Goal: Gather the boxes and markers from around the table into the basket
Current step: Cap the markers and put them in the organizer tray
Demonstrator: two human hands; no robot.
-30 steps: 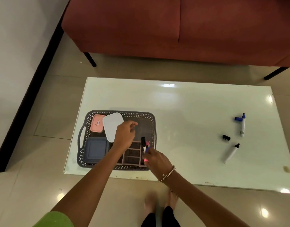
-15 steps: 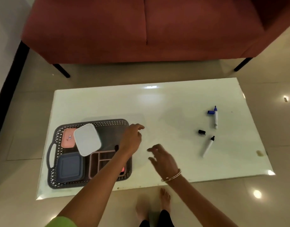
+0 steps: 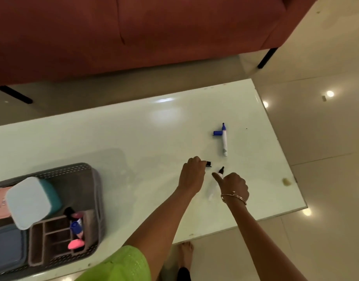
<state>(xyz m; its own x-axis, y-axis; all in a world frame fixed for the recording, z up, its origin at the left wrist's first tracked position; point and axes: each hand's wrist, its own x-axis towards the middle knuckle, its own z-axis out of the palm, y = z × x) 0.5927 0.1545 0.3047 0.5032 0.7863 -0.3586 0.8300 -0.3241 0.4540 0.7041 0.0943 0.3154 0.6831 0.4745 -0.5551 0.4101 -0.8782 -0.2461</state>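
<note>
Black cap (image 3: 209, 163) juts from left hand's (image 3: 192, 176) grip, marker (image 3: 221, 170) from right hand's (image 3: 234, 185).

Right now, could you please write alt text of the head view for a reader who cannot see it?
A person's left hand pinches a black cap while the right hand grips an uncapped black marker on a white table. Beyond them lie a blue marker and its loose cap; a grey basket of boxes and markers sits at left.

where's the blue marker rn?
Head view: the blue marker lies uncapped on the white table, right of centre, just beyond the left hand and right hand. Its blue cap lies beside its far end, on the left.
</note>
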